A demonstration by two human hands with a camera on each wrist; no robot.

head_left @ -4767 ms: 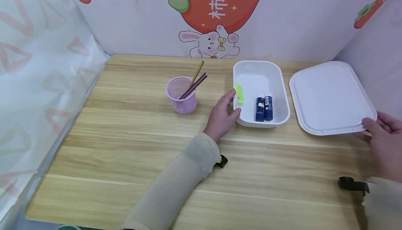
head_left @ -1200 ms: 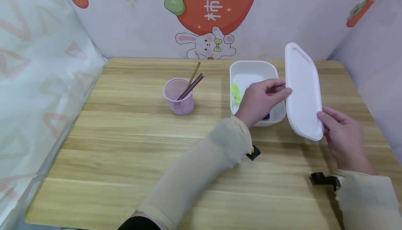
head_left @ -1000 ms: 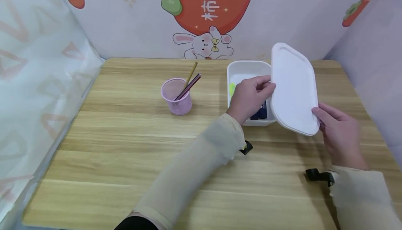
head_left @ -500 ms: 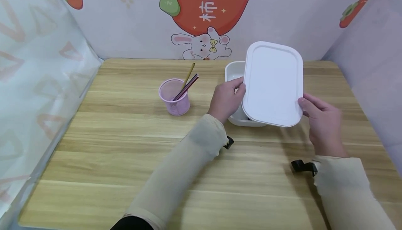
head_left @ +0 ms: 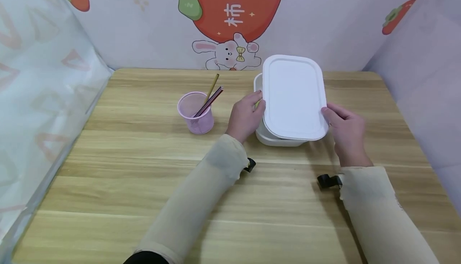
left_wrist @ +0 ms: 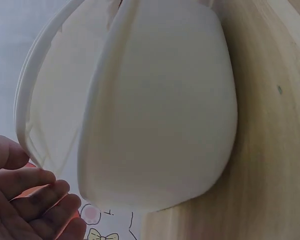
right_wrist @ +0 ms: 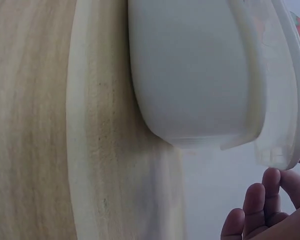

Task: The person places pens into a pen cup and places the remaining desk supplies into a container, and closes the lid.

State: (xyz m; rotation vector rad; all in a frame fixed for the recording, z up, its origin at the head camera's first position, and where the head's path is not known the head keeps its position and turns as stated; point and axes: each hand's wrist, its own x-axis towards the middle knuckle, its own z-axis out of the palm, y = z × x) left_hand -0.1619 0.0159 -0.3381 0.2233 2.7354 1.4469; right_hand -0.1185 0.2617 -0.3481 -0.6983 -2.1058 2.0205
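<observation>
A white rectangular lid (head_left: pixel 294 95) hangs just above a white plastic box (head_left: pixel 279 141), covering most of its opening in the head view. My left hand (head_left: pixel 245 115) pinches the lid's left edge between thumb and fingers. At the opposite edge, my right hand (head_left: pixel 346 134) grips the lid too. Both wrist views show a gap between the lid (left_wrist: pixel 25 107) and the rim of the box (right_wrist: pixel 195 75). A sliver of a yellow-green item (head_left: pixel 257 104) shows inside the box by my left fingers. The blue tubes seen earlier in the box are hidden under the lid.
A pink cup (head_left: pixel 196 115) stands left of the box, with several pencils (head_left: pixel 210 101) leaning in it. The wooden table (head_left: pixel 144 168) meets a printed wall covering (head_left: pixel 144 35) at the back, with more sheeting at both sides.
My right hand lifted the lid from the box's right side. My left hand moved off the box rim and took the other edge. Together they carried the lid left and lowered it over the box.
</observation>
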